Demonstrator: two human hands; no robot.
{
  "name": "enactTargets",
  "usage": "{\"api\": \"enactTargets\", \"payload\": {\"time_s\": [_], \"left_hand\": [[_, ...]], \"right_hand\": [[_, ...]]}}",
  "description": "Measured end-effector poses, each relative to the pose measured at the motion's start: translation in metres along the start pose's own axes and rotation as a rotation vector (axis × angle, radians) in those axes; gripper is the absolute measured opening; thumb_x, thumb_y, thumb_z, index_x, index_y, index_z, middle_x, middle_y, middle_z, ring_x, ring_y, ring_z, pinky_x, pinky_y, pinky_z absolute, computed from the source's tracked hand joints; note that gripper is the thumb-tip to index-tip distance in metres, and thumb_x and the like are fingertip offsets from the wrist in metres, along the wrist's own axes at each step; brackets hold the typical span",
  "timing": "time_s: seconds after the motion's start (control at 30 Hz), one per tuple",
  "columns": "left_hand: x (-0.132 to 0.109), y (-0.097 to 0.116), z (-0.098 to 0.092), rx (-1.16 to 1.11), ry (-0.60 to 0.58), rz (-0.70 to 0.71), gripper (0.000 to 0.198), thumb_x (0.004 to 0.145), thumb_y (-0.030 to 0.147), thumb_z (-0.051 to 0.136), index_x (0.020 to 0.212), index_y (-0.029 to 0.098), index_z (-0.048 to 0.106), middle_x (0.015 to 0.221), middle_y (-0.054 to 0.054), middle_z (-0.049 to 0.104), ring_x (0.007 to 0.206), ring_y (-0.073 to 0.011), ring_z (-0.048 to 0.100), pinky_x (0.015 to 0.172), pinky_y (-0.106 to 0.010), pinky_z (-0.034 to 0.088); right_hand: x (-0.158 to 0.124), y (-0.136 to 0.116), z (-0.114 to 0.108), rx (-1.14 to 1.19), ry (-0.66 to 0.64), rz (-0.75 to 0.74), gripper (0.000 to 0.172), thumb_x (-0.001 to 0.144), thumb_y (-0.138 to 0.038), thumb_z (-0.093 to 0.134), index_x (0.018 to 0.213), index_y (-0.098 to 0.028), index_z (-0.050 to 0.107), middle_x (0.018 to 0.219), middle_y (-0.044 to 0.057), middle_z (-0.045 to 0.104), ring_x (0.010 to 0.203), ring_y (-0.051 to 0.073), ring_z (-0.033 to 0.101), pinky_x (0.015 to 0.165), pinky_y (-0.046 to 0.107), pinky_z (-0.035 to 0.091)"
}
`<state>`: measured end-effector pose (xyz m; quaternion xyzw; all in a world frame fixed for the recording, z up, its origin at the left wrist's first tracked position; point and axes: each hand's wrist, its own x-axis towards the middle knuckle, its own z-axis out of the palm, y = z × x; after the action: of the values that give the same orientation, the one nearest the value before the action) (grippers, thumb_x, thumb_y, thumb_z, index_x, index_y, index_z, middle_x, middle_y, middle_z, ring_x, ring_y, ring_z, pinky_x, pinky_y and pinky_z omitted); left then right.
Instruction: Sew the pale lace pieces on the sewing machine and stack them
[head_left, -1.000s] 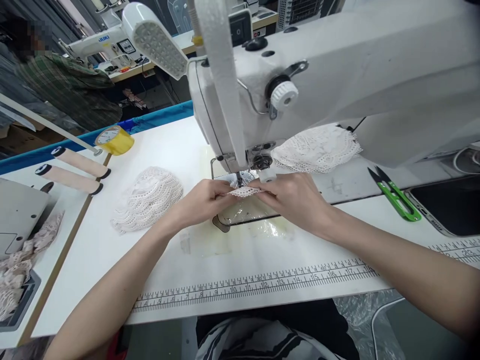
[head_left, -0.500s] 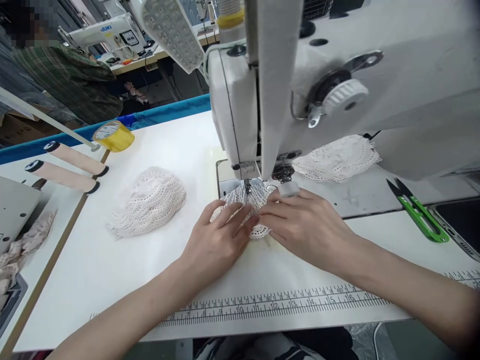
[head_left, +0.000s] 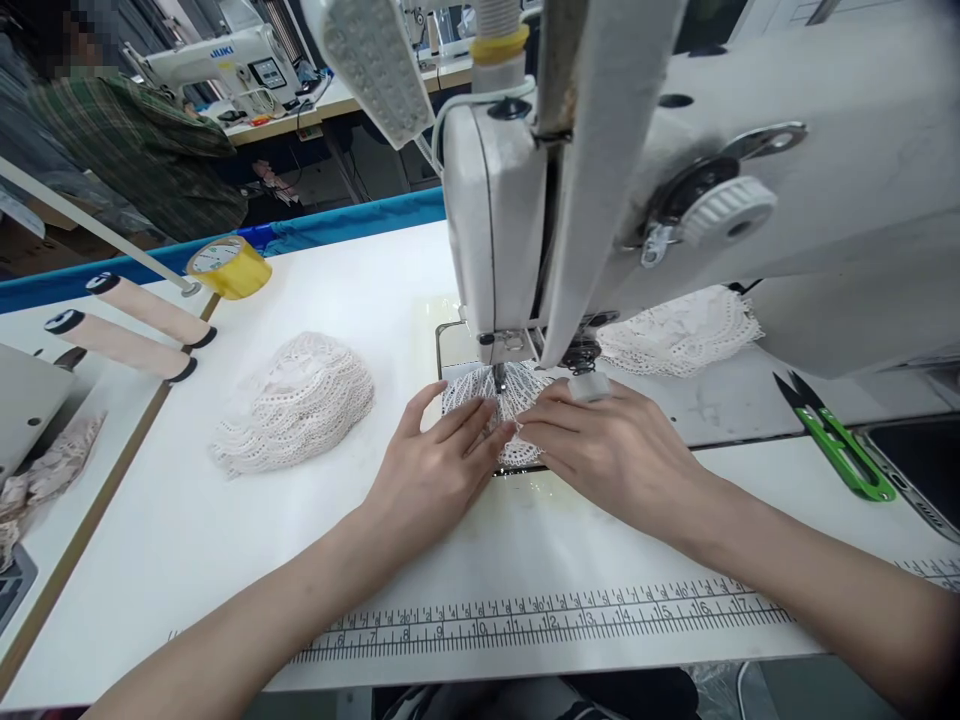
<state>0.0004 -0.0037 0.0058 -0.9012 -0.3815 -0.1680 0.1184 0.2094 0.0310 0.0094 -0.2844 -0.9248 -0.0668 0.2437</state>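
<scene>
A small piece of white lace (head_left: 519,450) lies fanned out under the needle and presser foot (head_left: 499,378) of a white sewing machine (head_left: 487,220). My left hand (head_left: 435,460) rests on its left and front part, fingers stretched and a little spread, thumb out to the side. From the right, my right hand (head_left: 615,445) has its fingers bent and pressed together on the lace edge, partly behind a white round knob (head_left: 589,386). Its fingertips almost meet those of the left hand. The hands cover part of the lace.
Stacked lace pieces (head_left: 296,405) lie left, and another lace pile (head_left: 686,330) lies behind the right hand. Green thread snips (head_left: 844,450) and a phone (head_left: 919,465) are at right. Thread cones (head_left: 120,345) and yellow tape (head_left: 229,268) stand left. A person (head_left: 142,150) sits beyond.
The lace has moved a little away from me under the presser foot, and a dark plate edge now shows in front of it. Both hands stay on it. The view has shifted slightly.
</scene>
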Motion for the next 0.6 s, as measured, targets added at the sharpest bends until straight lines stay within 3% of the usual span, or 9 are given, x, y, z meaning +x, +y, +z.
{"api": "enactTargets", "payload": {"time_s": [0.17,0.3,0.47,0.6], "left_hand": [[0.003,-0.006,0.006,0.006,0.019,-0.031,0.028,0.096,0.018,0.049,0.12,0.02,0.064,0.12,-0.009,0.069,0.111,-0.0204,0.065,0.111,-0.051,0.032],[0.006,-0.01,0.009,0.016,0.009,-0.049,0.029,0.097,0.019,0.048,0.12,0.02,0.064,0.121,-0.01,0.068,0.113,-0.021,0.064,0.112,-0.051,0.03],[0.007,-0.011,0.01,0.048,0.02,-0.058,0.028,0.097,0.019,0.047,0.119,0.019,0.064,0.121,-0.01,0.068,0.113,-0.0224,0.063,0.11,-0.052,0.031],[0.005,-0.008,0.009,0.07,0.077,-0.032,0.023,0.094,0.014,0.052,0.111,0.017,0.066,0.11,-0.008,0.071,0.101,-0.0204,0.066,0.104,-0.047,0.039]], "right_hand": [[0.003,0.003,0.003,-0.072,0.015,0.022,0.026,0.088,-0.005,0.05,0.077,-0.018,0.07,0.078,0.001,0.072,0.066,0.015,0.052,0.063,0.03,0.03],[0.004,0.007,0.007,-0.088,-0.005,0.031,0.024,0.088,-0.005,0.052,0.079,-0.018,0.071,0.081,0.001,0.074,0.072,0.016,0.056,0.065,0.03,0.031],[0.004,0.013,0.011,-0.088,-0.033,0.032,0.024,0.088,-0.005,0.052,0.085,-0.019,0.072,0.088,0.002,0.075,0.084,0.018,0.062,0.067,0.031,0.034],[0.002,0.013,0.013,-0.123,-0.013,-0.004,0.022,0.088,-0.006,0.054,0.089,-0.019,0.072,0.088,0.002,0.075,0.085,0.019,0.062,0.071,0.033,0.036]]}}
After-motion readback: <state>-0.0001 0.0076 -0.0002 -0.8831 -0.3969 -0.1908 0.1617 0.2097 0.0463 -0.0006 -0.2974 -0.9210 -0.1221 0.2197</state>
